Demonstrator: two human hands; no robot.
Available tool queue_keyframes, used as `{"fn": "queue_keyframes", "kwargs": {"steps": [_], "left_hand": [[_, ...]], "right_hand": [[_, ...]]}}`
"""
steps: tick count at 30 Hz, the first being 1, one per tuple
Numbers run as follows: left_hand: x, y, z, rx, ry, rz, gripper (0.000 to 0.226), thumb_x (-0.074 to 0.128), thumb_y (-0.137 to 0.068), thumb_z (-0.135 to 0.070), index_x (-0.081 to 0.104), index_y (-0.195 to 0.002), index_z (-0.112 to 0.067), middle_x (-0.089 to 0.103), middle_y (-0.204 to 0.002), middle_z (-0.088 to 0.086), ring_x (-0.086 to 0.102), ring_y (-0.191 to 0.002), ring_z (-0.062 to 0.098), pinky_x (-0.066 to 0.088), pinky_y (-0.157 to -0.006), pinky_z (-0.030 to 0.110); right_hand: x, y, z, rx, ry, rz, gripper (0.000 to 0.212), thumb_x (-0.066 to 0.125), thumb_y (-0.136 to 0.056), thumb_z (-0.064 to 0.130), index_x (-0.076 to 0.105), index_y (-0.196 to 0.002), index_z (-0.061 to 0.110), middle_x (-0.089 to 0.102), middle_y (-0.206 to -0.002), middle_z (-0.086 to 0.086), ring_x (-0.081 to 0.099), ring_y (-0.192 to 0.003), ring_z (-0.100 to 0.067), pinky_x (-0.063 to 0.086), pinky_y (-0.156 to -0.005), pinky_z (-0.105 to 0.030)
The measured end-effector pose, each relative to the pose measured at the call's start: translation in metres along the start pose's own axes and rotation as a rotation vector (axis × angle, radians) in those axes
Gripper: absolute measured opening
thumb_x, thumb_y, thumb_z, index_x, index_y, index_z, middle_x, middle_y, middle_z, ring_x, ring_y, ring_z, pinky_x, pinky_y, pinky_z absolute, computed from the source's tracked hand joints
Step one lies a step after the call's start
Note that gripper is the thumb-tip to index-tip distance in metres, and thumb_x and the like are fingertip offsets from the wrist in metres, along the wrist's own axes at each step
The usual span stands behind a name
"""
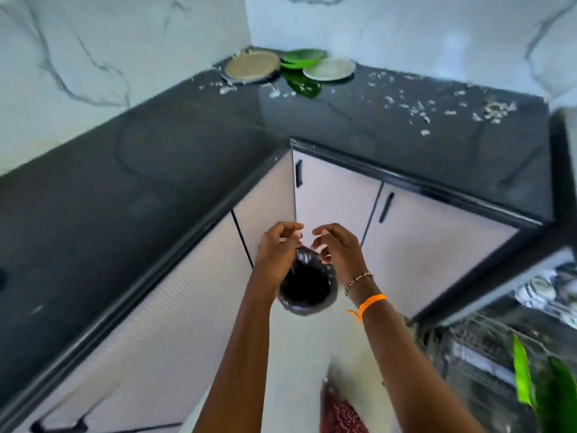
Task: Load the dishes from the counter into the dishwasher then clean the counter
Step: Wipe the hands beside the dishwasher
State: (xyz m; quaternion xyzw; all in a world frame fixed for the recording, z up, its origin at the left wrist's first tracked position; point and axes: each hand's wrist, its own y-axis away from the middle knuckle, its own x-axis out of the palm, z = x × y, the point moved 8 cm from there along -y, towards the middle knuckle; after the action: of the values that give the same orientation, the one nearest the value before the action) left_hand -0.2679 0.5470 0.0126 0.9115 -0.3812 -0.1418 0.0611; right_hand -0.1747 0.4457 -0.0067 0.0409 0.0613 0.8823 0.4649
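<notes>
Blurring hides what both hands (307,250) pinch above the dark bin (307,287).

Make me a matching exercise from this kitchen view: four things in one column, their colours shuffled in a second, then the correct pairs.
Things:
1. Countertop
2. Wristband on the right arm
3. Plate in the corner
4. Bin liner below the hands

Colours:
A. Orange
B. Tan
C. Dark grey
D. Black

Pairs: 1-C, 2-A, 3-B, 4-D
</notes>
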Motion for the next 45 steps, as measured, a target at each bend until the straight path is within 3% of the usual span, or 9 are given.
{"fn": "queue_keyframes", "kwargs": {"steps": [6, 13, 18, 22, 31, 35, 39, 43, 45], "left_hand": [[-0.005, -0.101, -0.038, 0.046, -0.030, 0.004, 0.022, 0.050, -0.091, -0.012, 0.064, -0.092, -0.029, 0.066, -0.103, 0.000, 0.063, -0.094, 0.015, 0.048, -0.089, 0.031], [0.011, -0.236, -0.088, 0.019, 0.010, 0.007, 0.016, 0.049, -0.094, -0.015, 0.059, -0.098, -0.028, 0.062, -0.098, -0.009, 0.060, -0.097, 0.010, 0.049, -0.089, 0.027], [-0.004, -0.313, -0.082, -0.116, 0.106, -0.021, 0.024, 0.049, -0.094, -0.015, 0.055, -0.117, -0.021, 0.060, -0.105, -0.001, 0.059, -0.094, 0.010, 0.051, -0.084, 0.025], [-0.028, -0.390, -0.091, -0.162, 0.189, -0.081, 0.026, 0.051, -0.094, -0.015, 0.054, -0.119, -0.018, 0.060, -0.096, -0.002, 0.058, -0.087, 0.010, 0.050, -0.084, 0.026], [-0.038, -0.520, -0.123, -0.217, 0.301, 0.016, 0.023, 0.046, -0.096, -0.012, 0.052, -0.119, -0.014, 0.060, -0.096, 0.000, 0.059, -0.088, 0.011, 0.049, -0.090, 0.028], [-0.027, -0.550, -0.129, -0.246, 0.312, 0.083, 0.022, 0.047, -0.096, -0.013, 0.053, -0.117, -0.012, 0.060, -0.093, -0.001, 0.058, -0.085, 0.010, 0.048, -0.087, 0.025], [-0.025, -0.566, -0.137, -0.223, 0.312, 0.104, 0.021, 0.045, -0.097, -0.016, 0.055, -0.115, -0.013, 0.062, -0.096, 0.001, 0.060, -0.090, 0.013, 0.048, -0.093, 0.030], [-0.030, -0.578, -0.146, -0.208, 0.326, 0.054, 0.016, 0.043, -0.098, -0.015, 0.058, -0.103, -0.016, 0.060, -0.091, 0.001, 0.058, -0.085, 0.014, 0.048, -0.089, 0.027], [-0.030, -0.587, -0.150, -0.211, 0.318, 0.031, 0.017, 0.042, -0.098, -0.016, 0.058, -0.104, -0.016, 0.060, -0.092, 0.001, 0.058, -0.087, 0.014, 0.048, -0.088, 0.026]], "right_hand": [[0.023, -0.113, 0.037, -0.084, 0.028, 0.018, 0.025, 0.039, -0.090, -0.007, 0.059, -0.082, 0.006, 0.060, -0.065, -0.007, 0.047, -0.041, -0.001, 0.037, -0.043, -0.012], [0.037, -0.267, 0.086, -0.129, 0.100, 0.025, 0.024, 0.038, -0.091, -0.007, 0.059, -0.085, 0.004, 0.058, -0.071, 0.000, 0.054, -0.055, -0.002, 0.042, -0.049, -0.013], [0.062, -0.344, 0.081, -0.034, 0.090, 0.027, 0.027, 0.038, -0.091, -0.007, 0.059, -0.082, 0.006, 0.059, -0.068, -0.003, 0.050, -0.057, -0.011, 0.042, -0.050, -0.014], [0.079, -0.402, 0.078, 0.033, 0.124, 0.001, 0.033, 0.038, -0.090, -0.006, 0.058, -0.076, 0.017, 0.062, -0.069, -0.002, 0.048, -0.050, -0.010, 0.039, -0.046, -0.014], [0.094, -0.502, 0.091, 0.107, 0.083, -0.051, 0.025, 0.037, -0.095, 0.001, 0.058, -0.086, 0.010, 0.061, -0.072, -0.003, 0.049, -0.051, -0.008, 0.042, -0.051, -0.017], [0.085, -0.557, 0.103, 0.158, -0.039, -0.133, 0.019, 0.035, -0.097, 0.008, 0.055, -0.097, 0.007, 0.060, -0.071, -0.004, 0.050, -0.040, -0.002, 0.044, -0.048, -0.015], [0.073, -0.631, 0.111, 0.288, -0.297, -0.202, 0.013, 0.030, -0.099, 0.009, 0.042, -0.103, 0.010, 0.061, -0.064, -0.006, 0.052, -0.031, -0.008, 0.045, -0.039, -0.016], [0.064, -0.686, 0.106, 0.365, -0.365, -0.223, 0.022, 0.036, -0.100, 0.027, 0.045, -0.108, 0.008, 0.059, -0.078, -0.002, 0.059, -0.063, -0.018, 0.051, -0.058, -0.028], [0.061, -0.706, 0.104, 0.407, -0.380, -0.213, 0.026, 0.042, -0.097, 0.033, 0.048, -0.101, 0.008, 0.062, -0.076, -0.003, 0.058, -0.065, -0.018, 0.051, -0.055, -0.029]]}}
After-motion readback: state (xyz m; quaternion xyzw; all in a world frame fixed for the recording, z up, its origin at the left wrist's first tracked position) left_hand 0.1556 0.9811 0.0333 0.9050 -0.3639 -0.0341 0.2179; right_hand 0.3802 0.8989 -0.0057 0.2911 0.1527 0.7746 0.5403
